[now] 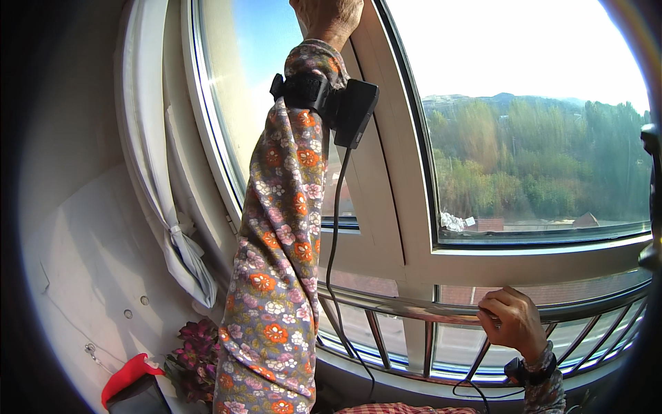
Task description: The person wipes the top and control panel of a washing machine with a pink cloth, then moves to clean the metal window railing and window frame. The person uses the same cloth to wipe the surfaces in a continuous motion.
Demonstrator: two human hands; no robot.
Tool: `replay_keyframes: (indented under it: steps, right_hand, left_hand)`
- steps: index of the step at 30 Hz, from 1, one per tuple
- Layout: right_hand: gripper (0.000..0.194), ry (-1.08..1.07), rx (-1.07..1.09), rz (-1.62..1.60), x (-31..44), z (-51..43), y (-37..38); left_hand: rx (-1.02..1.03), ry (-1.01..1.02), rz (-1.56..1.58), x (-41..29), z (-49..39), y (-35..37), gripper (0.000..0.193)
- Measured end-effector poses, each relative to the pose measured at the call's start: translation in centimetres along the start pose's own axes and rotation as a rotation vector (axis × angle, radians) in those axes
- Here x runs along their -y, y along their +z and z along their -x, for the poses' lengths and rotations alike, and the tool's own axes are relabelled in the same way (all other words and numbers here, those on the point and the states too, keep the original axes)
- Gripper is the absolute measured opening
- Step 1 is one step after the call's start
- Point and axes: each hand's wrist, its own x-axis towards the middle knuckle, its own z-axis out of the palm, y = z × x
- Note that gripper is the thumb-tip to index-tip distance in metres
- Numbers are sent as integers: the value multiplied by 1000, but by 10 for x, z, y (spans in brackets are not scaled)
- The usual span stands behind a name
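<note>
My left hand (329, 18) reaches up to the top of the view, against the white window frame (401, 129). Its fingers are cut off, so what they do is hidden. A black strapped device (356, 113) with a cable sits on that forearm over a floral sleeve. Lower right, my right hand (512, 322) is loosely curled in front of the metal railing (393, 306); whether anything lies inside the fingers cannot be made out. To the right of my left arm is a large window pane (538, 171), with a crumpled white thing (455, 221) at its lower left corner.
A tied white curtain (176, 243) hangs at the left. Below it are a purple-leaved plant (199, 352) and a red cloth (126, 380) over a dark object. Cables (336, 248) trail from both wrist devices. Red checkered fabric (403, 409) shows at the bottom.
</note>
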Motion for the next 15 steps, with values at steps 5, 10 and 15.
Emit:
replay_keyframes:
  steps: [5, 10, 15]
  right_hand:
    - [11, -4, 2, 1, -1, 1, 1]
    - [11, -10, -5, 2, 0, 2, 0]
    - [11, 5, 3, -9, 1, 2, 0]
  left_hand:
    - [-17, 306, 55, 0, 65, -30, 42]
    - [270, 148, 136, -46, 226, -103, 51]
    - [541, 223, 235, -79, 327, -174, 46]
